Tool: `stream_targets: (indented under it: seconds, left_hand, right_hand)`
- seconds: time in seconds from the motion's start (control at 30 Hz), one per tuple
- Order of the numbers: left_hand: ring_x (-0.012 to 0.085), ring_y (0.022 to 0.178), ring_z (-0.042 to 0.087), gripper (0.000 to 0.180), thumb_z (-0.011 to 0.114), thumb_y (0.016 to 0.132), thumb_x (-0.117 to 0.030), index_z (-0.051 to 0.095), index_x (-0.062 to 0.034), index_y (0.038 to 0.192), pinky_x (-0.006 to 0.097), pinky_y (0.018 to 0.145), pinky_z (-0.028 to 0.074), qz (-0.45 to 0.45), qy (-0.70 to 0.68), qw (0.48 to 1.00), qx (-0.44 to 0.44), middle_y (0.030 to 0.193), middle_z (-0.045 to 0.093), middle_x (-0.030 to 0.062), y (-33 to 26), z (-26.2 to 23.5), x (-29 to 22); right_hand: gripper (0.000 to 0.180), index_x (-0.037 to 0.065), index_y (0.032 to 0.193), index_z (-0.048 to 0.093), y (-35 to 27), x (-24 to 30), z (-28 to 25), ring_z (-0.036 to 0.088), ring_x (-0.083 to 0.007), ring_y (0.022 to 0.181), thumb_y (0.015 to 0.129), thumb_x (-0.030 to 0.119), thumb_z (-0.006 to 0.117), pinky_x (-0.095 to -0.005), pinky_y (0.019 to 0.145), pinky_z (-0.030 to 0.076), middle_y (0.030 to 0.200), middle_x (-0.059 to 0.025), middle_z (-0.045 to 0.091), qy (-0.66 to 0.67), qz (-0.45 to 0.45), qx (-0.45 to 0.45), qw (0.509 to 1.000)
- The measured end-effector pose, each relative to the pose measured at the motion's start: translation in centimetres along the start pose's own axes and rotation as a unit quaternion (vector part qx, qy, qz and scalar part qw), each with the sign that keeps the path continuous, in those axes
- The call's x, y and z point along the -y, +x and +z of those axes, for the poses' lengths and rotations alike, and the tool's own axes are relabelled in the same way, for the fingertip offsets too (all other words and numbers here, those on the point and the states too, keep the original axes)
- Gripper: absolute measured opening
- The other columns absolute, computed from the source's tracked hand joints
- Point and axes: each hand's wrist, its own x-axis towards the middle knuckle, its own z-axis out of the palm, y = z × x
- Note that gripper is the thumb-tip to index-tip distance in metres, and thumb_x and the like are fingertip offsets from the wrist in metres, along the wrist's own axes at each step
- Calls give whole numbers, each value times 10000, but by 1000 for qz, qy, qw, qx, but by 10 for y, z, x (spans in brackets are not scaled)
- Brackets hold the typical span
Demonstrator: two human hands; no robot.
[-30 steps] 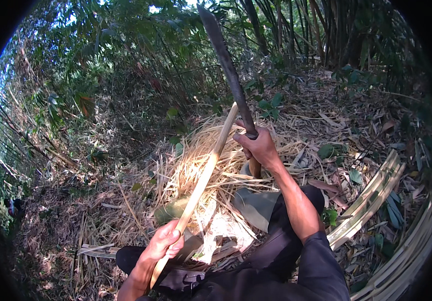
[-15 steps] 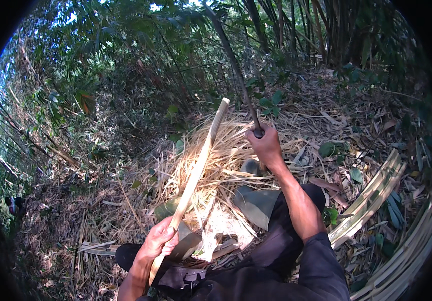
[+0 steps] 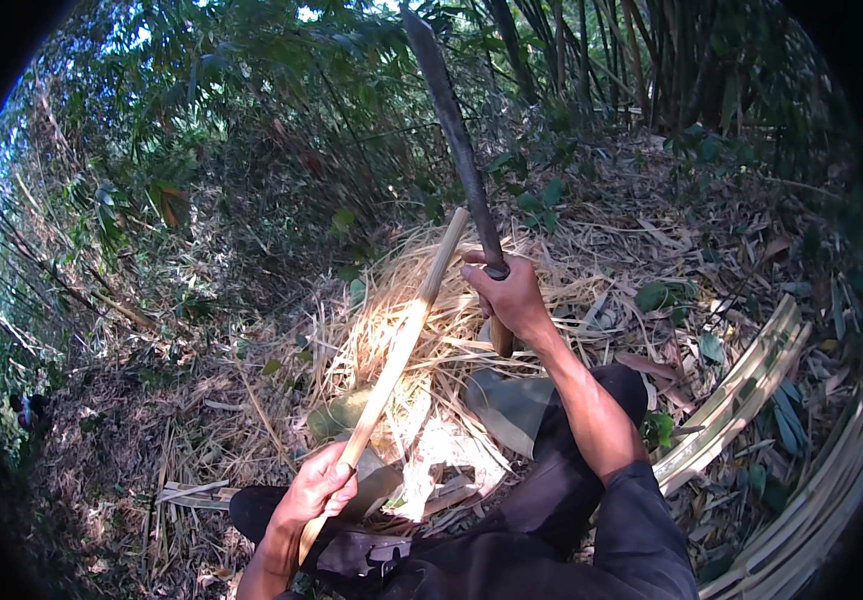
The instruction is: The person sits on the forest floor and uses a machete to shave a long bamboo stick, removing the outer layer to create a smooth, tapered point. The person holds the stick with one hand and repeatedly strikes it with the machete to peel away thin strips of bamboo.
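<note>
A long pale strip of split bamboo [image 3: 396, 362] slants up and away from my left hand [image 3: 313, 492], whose fingers are wrapped round its lower part. My right hand [image 3: 511, 298] grips a machete [image 3: 458, 140] by its wooden handle, the butt of which sticks out below the fist. The long dark blade points up and away to the left, its edge just right of the strip's far end; I cannot tell whether they touch. Beneath both lies a heap of thin bamboo shavings [image 3: 471, 290], spread between and beyond my legs.
Split bamboo slats [image 3: 736, 395] lie on the ground at the right, with a larger bundle of long strips [image 3: 811, 510] beyond them at the rim. More short slats [image 3: 196, 495] lie at the left by my knee. Bamboo stems [image 3: 591, 60] and brush stand at the back.
The machete has turned so that the flat of its blade shows more, and my right hand has shifted slightly left. The bamboo strip's far end has moved a little right and down.
</note>
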Motion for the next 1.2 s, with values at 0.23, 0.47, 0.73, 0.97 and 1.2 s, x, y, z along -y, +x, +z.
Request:
stream_targets:
  seconds: [0.23, 0.47, 0.73, 0.97, 1.2]
  left_hand:
    - [52, 436, 328, 628, 604, 877, -430, 373, -50, 1320, 194, 372, 265, -10, 12, 1000, 12, 604, 422, 1, 3, 3, 4]
    - [48, 412, 327, 536, 543, 928, -366, 366, -63, 1333, 185, 352, 263, 34, 6, 999, -28, 602, 436, 3, -1, -5, 3]
    - [44, 406, 337, 638, 542, 906, -450, 337, -40, 1350, 191, 342, 275, 95, 20, 994, -48, 618, 464, 25, 23, -8, -31]
    - [57, 389, 356, 638, 588, 870, -471, 409, -34, 1297, 199, 342, 259, 27, 25, 999, 4, 588, 504, 55, 29, -2, -18]
    - [60, 391, 343, 622, 618, 858, -437, 427, -24, 1282, 201, 341, 239, 1, 25, 999, 22, 564, 482, 42, 35, 13, -10]
  right_hand:
    - [198, -23, 823, 598, 1, -13, -3, 417, -39, 480, 840, 170, 638, -241, 436, 319, 540, 49, 462, -13, 2, -8, 1000]
    - [175, -32, 767, 596, 11, -13, -23, 483, -87, 483, 825, 133, 607, -295, 455, 356, 534, -28, 527, -181, -84, -183, 963]
    - [201, -46, 929, 626, 5, -9, -17, 496, -83, 444, 828, 128, 622, -252, 411, 376, 585, -38, 565, -63, -26, -118, 991]
    - [277, -78, 981, 603, -1, 9, -4, 482, -49, 425, 846, 160, 646, -199, 370, 387, 657, -61, 614, 80, 8, -7, 997]
    - [168, -46, 882, 590, -6, 16, -15, 480, -66, 442, 858, 118, 618, -225, 386, 414, 711, -93, 632, 157, 0, -4, 988]
